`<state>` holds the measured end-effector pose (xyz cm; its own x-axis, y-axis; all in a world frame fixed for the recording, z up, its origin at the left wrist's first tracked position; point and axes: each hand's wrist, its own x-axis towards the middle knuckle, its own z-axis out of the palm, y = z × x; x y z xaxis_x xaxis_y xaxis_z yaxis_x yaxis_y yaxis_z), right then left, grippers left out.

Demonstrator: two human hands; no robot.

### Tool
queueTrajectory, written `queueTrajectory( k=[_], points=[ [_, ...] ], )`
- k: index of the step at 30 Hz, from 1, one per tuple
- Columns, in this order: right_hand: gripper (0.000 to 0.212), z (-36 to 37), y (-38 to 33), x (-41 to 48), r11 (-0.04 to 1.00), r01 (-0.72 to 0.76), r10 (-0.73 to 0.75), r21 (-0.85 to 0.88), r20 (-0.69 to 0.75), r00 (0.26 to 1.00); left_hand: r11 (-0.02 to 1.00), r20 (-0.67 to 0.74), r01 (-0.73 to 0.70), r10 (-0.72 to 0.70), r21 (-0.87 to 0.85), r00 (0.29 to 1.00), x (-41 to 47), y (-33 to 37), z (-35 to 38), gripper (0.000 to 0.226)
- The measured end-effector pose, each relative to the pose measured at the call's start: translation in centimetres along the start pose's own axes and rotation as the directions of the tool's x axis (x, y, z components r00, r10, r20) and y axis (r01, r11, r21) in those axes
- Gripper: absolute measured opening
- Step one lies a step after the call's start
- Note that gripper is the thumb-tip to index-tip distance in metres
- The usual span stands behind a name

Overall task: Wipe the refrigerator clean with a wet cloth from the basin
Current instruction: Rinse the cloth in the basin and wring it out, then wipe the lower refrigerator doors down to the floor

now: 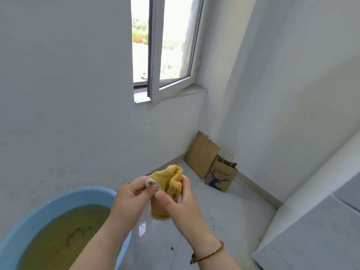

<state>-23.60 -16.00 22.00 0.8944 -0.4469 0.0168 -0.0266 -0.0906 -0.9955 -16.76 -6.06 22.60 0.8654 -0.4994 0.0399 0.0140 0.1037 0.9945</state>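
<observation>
Cloth [169,189], yellow and bunched, stands roughly upright at lower centre of the frame, long axis vertical, above the floor beside the blue basin [48,203] at lower left. Left hand [132,193] pinches its upper corner; right hand [181,199] grips its body.

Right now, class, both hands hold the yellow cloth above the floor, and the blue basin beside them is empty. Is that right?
Not quite. The head view shows the blue basin filled with murky yellowish water, not empty. The rest stands: the left hand and right hand both hold the yellow cloth above the floor.
</observation>
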Motion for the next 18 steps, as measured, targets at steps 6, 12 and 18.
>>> queueTrajectory(
  k=[6, 12, 18],
  points=[
    [0.006, -11.8, -0.8, -11.5, 0.990, -0.114, 0.082, -0.081, -0.322, 0.943, 0.997, 0.346, 0.073, -0.073, 0.013, 0.936, -8.4, 0.3, 11.7, 0.021],
    [0.017, -22.0, -1.4, -23.1, 0.978, -0.208, 0.192, 0.015, -0.462, 0.866, 0.960, 0.499, 0.278, -0.247, 0.012, 0.831, -13.4, 0.1, 21.1, 0.024],
    [0.019, -27.7, -0.5, -29.0, 0.905, -0.083, 0.340, 0.418, -0.591, 0.732, 0.933, 0.583, 0.354, -0.325, 0.067, 0.745, -15.4, -0.8, 29.2, 0.026]
  ],
)
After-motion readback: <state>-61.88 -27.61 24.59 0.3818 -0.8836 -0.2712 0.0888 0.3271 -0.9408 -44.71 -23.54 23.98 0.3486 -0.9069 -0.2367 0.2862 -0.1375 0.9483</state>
